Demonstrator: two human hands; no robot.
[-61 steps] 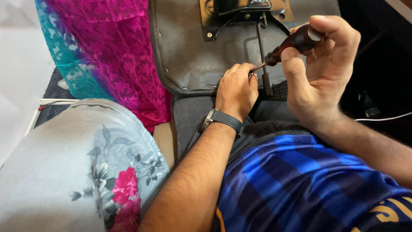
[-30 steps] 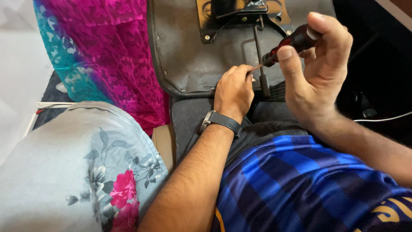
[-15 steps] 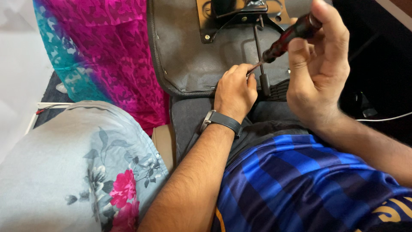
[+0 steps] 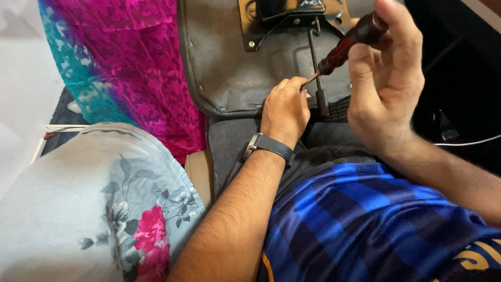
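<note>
My right hand (image 4: 386, 78) grips a screwdriver (image 4: 349, 44) with a dark red handle, its tip slanting down-left. My left hand (image 4: 284, 112), a dark watch (image 4: 269, 147) on its wrist, is closed with its fingertips pinched at the screwdriver's tip; whatever small part it holds is hidden. Both hands hover over the grey underside of an upturned chair seat (image 4: 229, 68). A black metal mechanism plate (image 4: 289, 15) is bolted to the seat, and a black lever (image 4: 317, 73) hangs down from it beside the tip.
A pink and teal patterned cloth (image 4: 130, 68) lies to the left of the seat. A pale blue floral cushion (image 4: 99, 203) fills the lower left. My blue striped shirt (image 4: 376, 224) covers the lower right. A white cable (image 4: 469, 142) runs at the right edge.
My right hand has lifted and tilted the screwdriver so the handle points higher up-right. My left hand has stayed pinched at the tip.
</note>
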